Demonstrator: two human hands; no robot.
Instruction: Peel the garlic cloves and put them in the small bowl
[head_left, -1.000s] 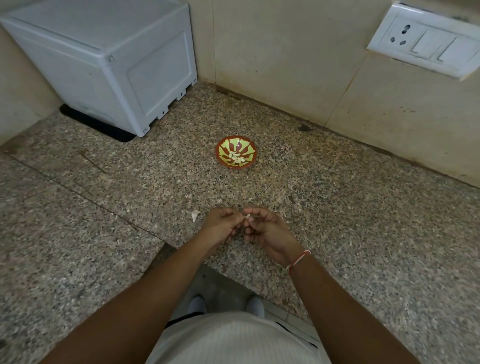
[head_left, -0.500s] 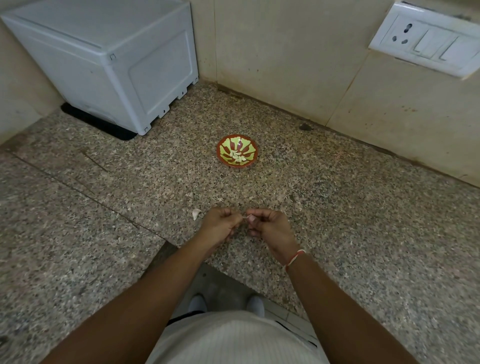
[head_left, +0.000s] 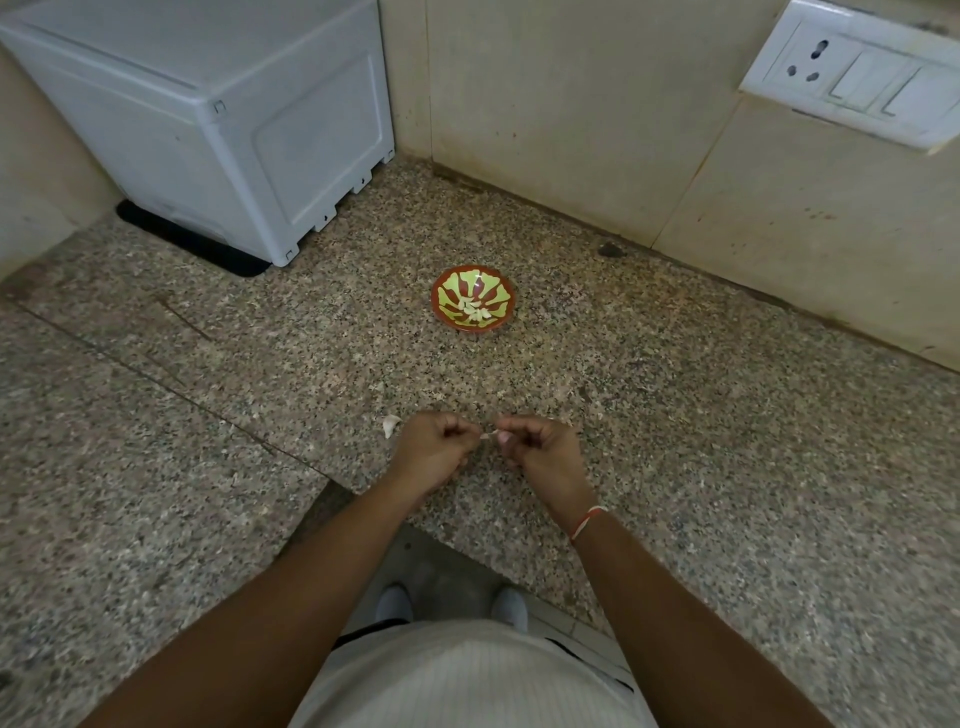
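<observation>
While both hands hover low over the granite counter (head_left: 675, 467), the left hand (head_left: 431, 452) and the right hand (head_left: 540, 449) face each other with fingers curled, and together they pinch a small pale garlic clove (head_left: 489, 434) between their fingertips. The clove is mostly hidden, so how much skin it carries cannot be told. A red-and-white thread band (head_left: 586, 521) circles the right wrist. Just left of the left hand, one loose clove (head_left: 389, 425) lies on the counter. Farther back, well apart from the hands, the small bowl (head_left: 451, 310), red with yellow-green markings, holds several peeled cloves (head_left: 474, 310). A white appliance (head_left: 208, 114) stands at the back left corner, and a switch plate (head_left: 857, 78) sits on the wall at upper right.
</observation>
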